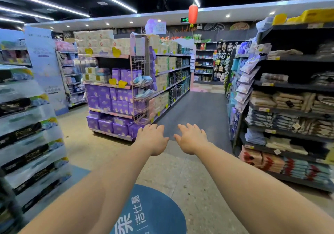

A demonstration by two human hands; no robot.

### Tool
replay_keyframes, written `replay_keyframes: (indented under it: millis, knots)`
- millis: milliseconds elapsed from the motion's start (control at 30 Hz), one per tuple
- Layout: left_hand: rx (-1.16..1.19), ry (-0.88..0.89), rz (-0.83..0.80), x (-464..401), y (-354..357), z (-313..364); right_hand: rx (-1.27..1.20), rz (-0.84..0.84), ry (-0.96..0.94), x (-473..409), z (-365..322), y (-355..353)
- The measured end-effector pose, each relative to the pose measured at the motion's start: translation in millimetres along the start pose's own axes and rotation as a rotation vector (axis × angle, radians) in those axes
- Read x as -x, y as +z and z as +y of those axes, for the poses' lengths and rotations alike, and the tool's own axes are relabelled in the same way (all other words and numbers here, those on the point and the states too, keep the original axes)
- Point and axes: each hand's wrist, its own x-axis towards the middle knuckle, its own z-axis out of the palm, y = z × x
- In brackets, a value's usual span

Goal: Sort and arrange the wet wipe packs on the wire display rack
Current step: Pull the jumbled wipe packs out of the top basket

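A pink wire display rack (139, 89) hangs on the end of the shelf unit at centre left, some way ahead of me. Its baskets hold pale blue wet wipe packs (142, 79), with more packs (144, 93) one basket lower. Both my arms stretch forward over the floor. My left hand (151, 138) and my right hand (192, 137) are side by side, palms down, fingers relaxed and holding nothing. Both hands are well short of the rack.
The shelf unit (108, 85) beside the rack carries purple boxes and tissue packs. Stacked tissue packs (27, 134) stand close on my left. Dark shelves with folded towels (289, 107) line the right. A grey aisle floor (198, 110) runs ahead, and a blue round floor sticker (153, 214) lies below.
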Motion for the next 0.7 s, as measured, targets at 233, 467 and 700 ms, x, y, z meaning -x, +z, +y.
replay_keyframes:
  millis: [233, 467, 700]
  knots:
    - [0.044, -0.004, 0.019, -164, 22, 15, 0.023, -0.024, -0.013, -155, 65, -9]
    - [0.046, -0.043, 0.046, -307, 54, -17, 0.052, -0.053, -0.082, -311, 74, 13]
    - [0.017, -0.084, 0.039, -476, 81, -88, 0.012, -0.025, -0.121, -498, 62, 35]
